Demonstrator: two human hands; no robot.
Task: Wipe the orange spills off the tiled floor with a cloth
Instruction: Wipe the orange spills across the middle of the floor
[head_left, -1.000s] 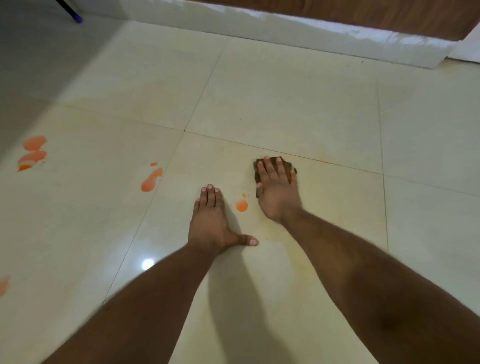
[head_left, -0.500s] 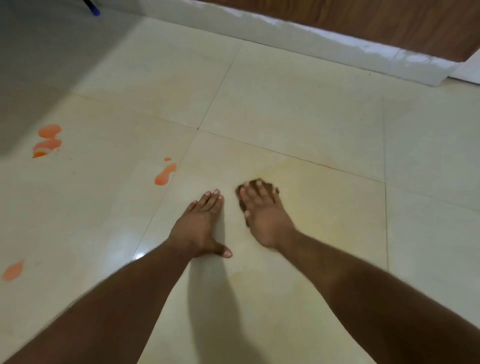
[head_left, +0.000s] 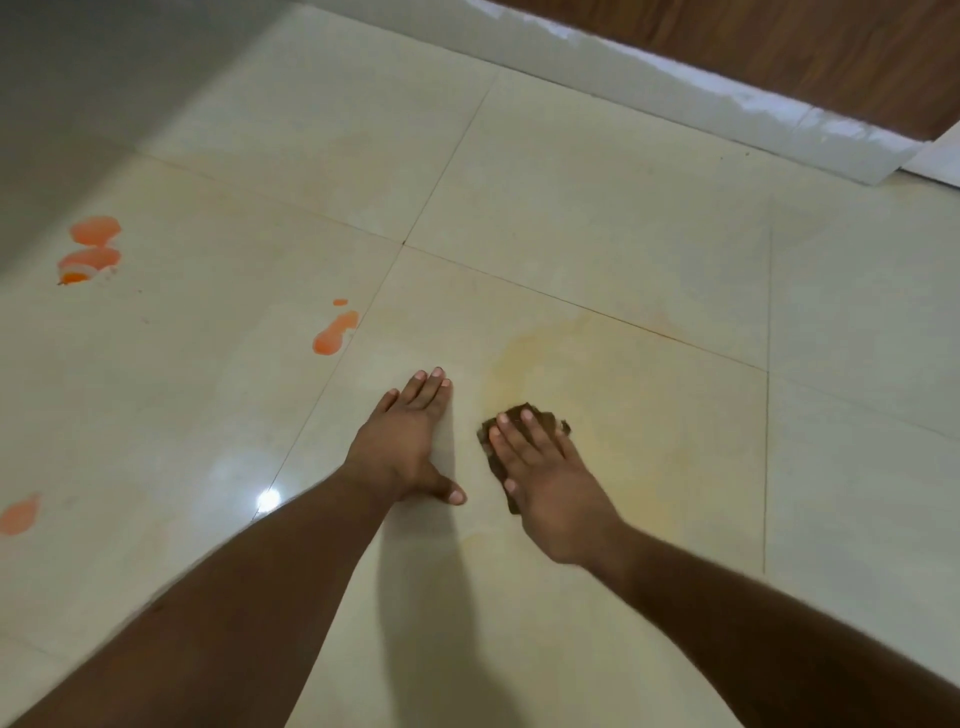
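Head view. Right hand: flat, fingers straight, pressing brown cloth on floor. Left hand: flat on tile, holding nothing, just left of cloth. Orange spills: mid-left, far left, near left.

Single head-worn wide-angle view, looking steeply down, forward, probably close above tiled floor

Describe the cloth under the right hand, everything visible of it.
The cloth is small, dark brown and looks like crumpled fabric, lying flat on the tiled floor. The right hand presses on it with straight fingers, covering most of it; only its far and left edges show. A faint yellowish smear surrounds it.
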